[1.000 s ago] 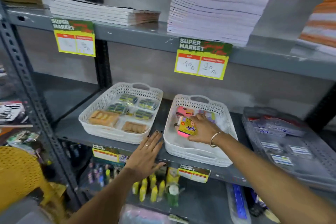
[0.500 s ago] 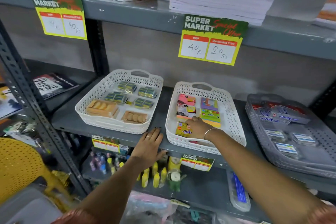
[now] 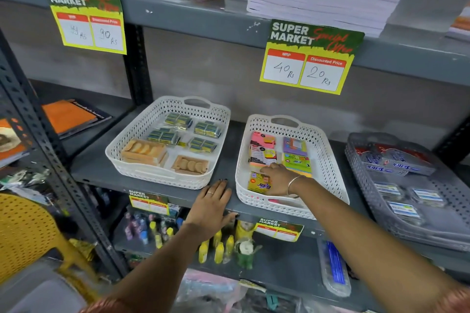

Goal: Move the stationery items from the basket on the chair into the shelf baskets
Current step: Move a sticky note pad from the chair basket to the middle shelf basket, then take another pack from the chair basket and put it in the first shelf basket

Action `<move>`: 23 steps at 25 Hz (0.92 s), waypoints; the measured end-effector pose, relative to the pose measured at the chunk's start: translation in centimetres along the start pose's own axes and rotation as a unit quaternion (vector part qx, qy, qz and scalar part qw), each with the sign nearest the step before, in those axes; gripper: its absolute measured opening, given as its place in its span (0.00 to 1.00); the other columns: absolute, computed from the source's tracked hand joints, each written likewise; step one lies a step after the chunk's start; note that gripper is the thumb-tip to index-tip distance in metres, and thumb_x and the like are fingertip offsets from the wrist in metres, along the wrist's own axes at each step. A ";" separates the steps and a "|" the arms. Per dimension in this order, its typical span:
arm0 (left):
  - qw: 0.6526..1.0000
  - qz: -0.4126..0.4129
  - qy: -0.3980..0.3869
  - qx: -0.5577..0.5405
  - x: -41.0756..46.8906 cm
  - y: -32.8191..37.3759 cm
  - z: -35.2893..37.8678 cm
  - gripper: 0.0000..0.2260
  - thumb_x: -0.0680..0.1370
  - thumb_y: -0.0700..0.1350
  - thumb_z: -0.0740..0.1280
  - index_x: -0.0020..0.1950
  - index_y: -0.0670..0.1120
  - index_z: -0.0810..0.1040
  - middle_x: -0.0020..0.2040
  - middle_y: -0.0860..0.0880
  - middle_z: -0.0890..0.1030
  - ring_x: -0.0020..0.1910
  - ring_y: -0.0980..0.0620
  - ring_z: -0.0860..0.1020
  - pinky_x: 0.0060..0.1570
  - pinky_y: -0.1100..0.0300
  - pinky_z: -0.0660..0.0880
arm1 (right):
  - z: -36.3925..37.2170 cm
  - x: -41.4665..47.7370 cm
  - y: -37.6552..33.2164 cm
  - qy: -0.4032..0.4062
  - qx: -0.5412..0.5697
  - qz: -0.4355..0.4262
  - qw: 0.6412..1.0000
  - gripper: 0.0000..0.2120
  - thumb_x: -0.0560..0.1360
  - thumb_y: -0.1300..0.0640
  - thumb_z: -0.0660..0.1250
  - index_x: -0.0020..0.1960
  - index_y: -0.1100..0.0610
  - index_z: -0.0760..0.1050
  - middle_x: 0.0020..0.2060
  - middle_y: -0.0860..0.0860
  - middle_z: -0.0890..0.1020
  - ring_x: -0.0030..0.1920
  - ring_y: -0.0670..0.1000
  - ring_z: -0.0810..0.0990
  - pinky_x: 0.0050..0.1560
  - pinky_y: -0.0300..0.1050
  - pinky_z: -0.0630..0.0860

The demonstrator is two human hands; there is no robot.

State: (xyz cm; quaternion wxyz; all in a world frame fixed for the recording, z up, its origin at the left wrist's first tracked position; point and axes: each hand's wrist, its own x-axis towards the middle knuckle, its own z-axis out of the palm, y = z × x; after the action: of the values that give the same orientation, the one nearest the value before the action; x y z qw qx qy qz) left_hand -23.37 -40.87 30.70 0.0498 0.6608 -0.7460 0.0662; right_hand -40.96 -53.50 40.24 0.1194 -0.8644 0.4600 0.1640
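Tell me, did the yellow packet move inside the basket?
Yes. The yellow packet under the right hand came toward the near rim of the white basket, away from its far handle.

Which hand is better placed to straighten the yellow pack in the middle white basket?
Right. The right hand is already inside the white perforated basket, resting on the yellow sticky-note pack. The left hand lies flat on the grey shelf edge, outside it.
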 end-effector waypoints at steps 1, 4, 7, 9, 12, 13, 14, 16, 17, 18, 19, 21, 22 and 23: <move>1.000 0.000 0.006 0.003 0.0 0.1 -0.1 0.39 0.71 0.65 0.36 0.74 0.43 0.57 0.76 0.43 0.56 0.73 0.45 0.55 0.71 0.50 0.51 | -0.6 -0.3 -0.2 0.021 0.011 -0.009 1.000 0.35 0.72 0.46 0.67 0.73 0.55 0.57 0.72 0.58 0.62 0.72 0.59 0.61 0.71 0.53 0.64; 1.000 -0.004 0.011 0.003 -0.3 0.0 -0.2 0.34 0.75 0.63 0.41 0.73 0.43 0.58 0.75 0.43 0.58 0.73 0.46 0.56 0.71 0.50 0.52 | -2.8 -1.1 -1.7 0.121 0.043 -0.053 0.990 0.28 0.74 0.47 0.65 0.71 0.53 0.62 0.69 0.55 0.69 0.68 0.56 0.68 0.66 0.50 0.69; 1.000 -0.005 -0.007 0.001 -2.4 -0.4 -0.1 0.29 0.77 0.60 0.49 0.67 0.41 0.71 0.68 0.42 0.72 0.67 0.45 0.69 0.65 0.50 0.65 | -5.0 -1.2 -4.6 0.210 0.080 -0.104 0.969 0.22 0.74 0.49 0.65 0.66 0.54 0.67 0.61 0.54 0.76 0.60 0.55 0.74 0.57 0.49 0.73; 1.000 -0.006 -0.024 -0.005 -5.0 -1.2 0.0 0.29 0.75 0.60 0.52 0.65 0.41 0.73 0.67 0.41 0.73 0.66 0.45 0.69 0.66 0.48 0.62 | -5.8 -0.7 -7.3 0.254 0.098 -0.155 0.950 0.21 0.74 0.49 0.65 0.64 0.54 0.69 0.57 0.54 0.77 0.56 0.55 0.76 0.53 0.49 0.75; 0.997 -0.071 -0.002 0.011 -10.3 -4.0 -0.1 0.30 0.75 0.60 0.53 0.67 0.39 0.70 0.69 0.41 0.69 0.69 0.43 0.62 0.65 0.47 0.57 | -5.8 0.6 -14.2 0.278 0.097 -0.245 0.924 0.20 0.74 0.51 0.65 0.64 0.55 0.69 0.58 0.54 0.77 0.58 0.55 0.75 0.52 0.48 0.74; 0.996 -0.093 0.000 0.013 -11.0 -4.6 -0.2 0.30 0.75 0.59 0.53 0.67 0.38 0.70 0.69 0.41 0.69 0.69 0.43 0.61 0.65 0.47 0.56 | -5.9 0.5 -15.4 0.283 0.091 -0.264 0.918 0.19 0.74 0.51 0.65 0.63 0.55 0.69 0.58 0.53 0.77 0.59 0.54 0.74 0.52 0.48 0.73; 0.989 -0.144 -0.003 0.020 -14.1 -6.8 0.3 0.31 0.75 0.59 0.53 0.67 0.38 0.70 0.69 0.40 0.69 0.69 0.43 0.60 0.65 0.47 0.56 | -5.2 1.1 -19.8 0.271 0.086 -0.304 0.909 0.19 0.74 0.52 0.65 0.63 0.55 0.70 0.58 0.53 0.77 0.60 0.54 0.73 0.52 0.48 0.72; 0.980 -0.197 -0.030 0.007 -17.0 -8.9 0.2 0.30 0.74 0.60 0.54 0.66 0.38 0.72 0.69 0.40 0.70 0.69 0.43 0.60 0.65 0.46 0.56 | -4.2 1.8 -23.6 0.272 0.084 -0.345 0.894 0.19 0.74 0.52 0.66 0.62 0.57 0.71 0.58 0.55 0.77 0.61 0.56 0.73 0.54 0.49 0.72; 0.973 -0.226 -0.047 -0.004 -18.5 -9.9 0.3 0.30 0.74 0.60 0.54 0.65 0.39 0.72 0.68 0.40 0.70 0.69 0.43 0.61 0.64 0.47 0.57 | -3.6 2.2 -25.5 0.272 0.084 -0.363 0.887 0.19 0.73 0.52 0.66 0.62 0.58 0.71 0.58 0.56 0.77 0.61 0.56 0.73 0.56 0.50 0.72; 0.964 -0.259 -0.059 -0.017 -20.9 -11.5 0.8 0.30 0.74 0.60 0.54 0.65 0.39 0.73 0.69 0.40 0.70 0.69 0.43 0.63 0.64 0.47 0.57 | -2.4 2.9 -28.5 0.258 0.081 -0.383 0.883 0.20 0.73 0.52 0.67 0.62 0.59 0.71 0.57 0.56 0.77 0.61 0.57 0.73 0.57 0.52 0.73; 0.951 -0.298 -0.070 -0.031 -23.4 -13.0 1.5 0.31 0.74 0.61 0.54 0.66 0.40 0.73 0.69 0.41 0.70 0.69 0.43 0.64 0.65 0.46 0.57 | -1.1 3.6 -31.5 0.236 0.073 -0.402 0.882 0.20 0.73 0.52 0.67 0.62 0.60 0.71 0.57 0.57 0.77 0.61 0.58 0.73 0.57 0.54 0.74; 0.928 -0.362 -0.064 -0.051 -28.5 -15.8 3.6 0.32 0.74 0.62 0.53 0.68 0.40 0.69 0.70 0.41 0.67 0.70 0.43 0.63 0.67 0.45 0.56 | 2.0 4.9 -37.1 0.185 0.058 -0.437 0.878 0.21 0.73 0.52 0.67 0.62 0.60 0.71 0.56 0.59 0.77 0.61 0.60 0.74 0.56 0.57 0.75; 0.918 -0.386 -0.063 -0.064 -31.2 -16.9 5.1 0.33 0.75 0.63 0.53 0.69 0.40 0.67 0.71 0.41 0.66 0.70 0.43 0.61 0.68 0.46 0.53 | 4.0 5.6 -39.9 0.160 0.052 -0.446 0.879 0.21 0.73 0.52 0.68 0.62 0.61 0.71 0.57 0.60 0.77 0.61 0.60 0.73 0.57 0.56 0.75; 0.911 -0.399 -0.069 -0.075 -33.4 -17.5 6.2 0.33 0.75 0.63 0.53 0.70 0.40 0.65 0.71 0.41 0.66 0.70 0.44 0.59 0.68 0.46 0.50 | 5.7 5.9 -41.8 0.136 0.043 -0.444 0.885 0.22 0.73 0.52 0.67 0.63 0.60 0.70 0.58 0.60 0.76 0.62 0.60 0.73 0.58 0.55 0.74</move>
State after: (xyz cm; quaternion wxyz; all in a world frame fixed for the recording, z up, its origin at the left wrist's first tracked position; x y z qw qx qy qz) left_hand -1.88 -11.28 19.74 0.0704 0.9004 -0.4249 -0.0611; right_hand -3.99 -33.03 34.99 0.1529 -0.9861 0.0468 -0.0452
